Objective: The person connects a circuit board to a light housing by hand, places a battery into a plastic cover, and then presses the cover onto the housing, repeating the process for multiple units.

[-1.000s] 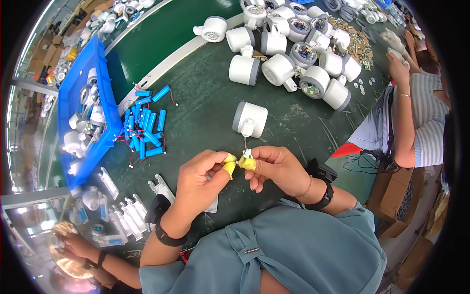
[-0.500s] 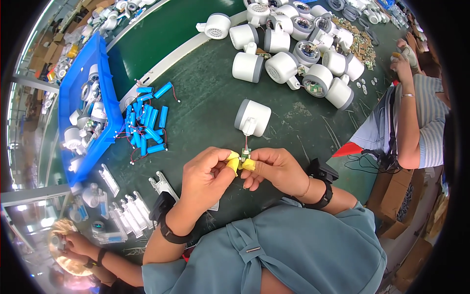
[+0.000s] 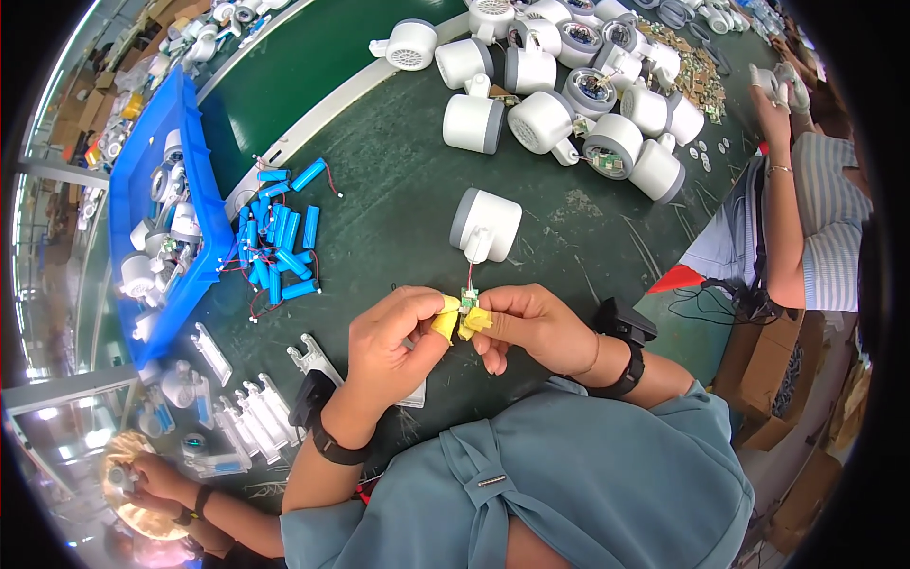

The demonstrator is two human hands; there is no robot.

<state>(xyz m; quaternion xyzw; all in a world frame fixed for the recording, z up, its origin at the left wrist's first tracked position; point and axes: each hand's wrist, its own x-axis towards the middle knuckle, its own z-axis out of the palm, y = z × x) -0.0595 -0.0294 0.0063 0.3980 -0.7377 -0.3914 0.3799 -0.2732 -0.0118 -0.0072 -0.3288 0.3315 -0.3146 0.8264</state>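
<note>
A small green circuit board [image 3: 468, 298] is pinched between the fingertips of my left hand [image 3: 396, 332] and my right hand [image 3: 531, 327]. Yellow covers wrap some fingertips on both hands. Thin wires run from the board up to a white cylindrical housing [image 3: 493, 226] with a grey rim, which lies on its side just beyond my hands. My fingers hide the board's lower part. Partly covered by my left forearm, a clear-white plastic bracket [image 3: 315, 358] rests on the table.
Blue cylindrical batteries [image 3: 282, 228] with wires lie in a heap at left, beside a blue crate [image 3: 210, 199] of housings. More white housings [image 3: 474, 123] crowd the far side, near a pile of small boards [image 3: 697, 76]. White plastic holders [image 3: 256, 417] lie near left. Co-workers' hands [image 3: 773, 114] show at right and lower left.
The view has shifted slightly. My hands still pinch the board, with its green face showing more between the fingertips. The co-worker's hands at right have moved with a white part.
</note>
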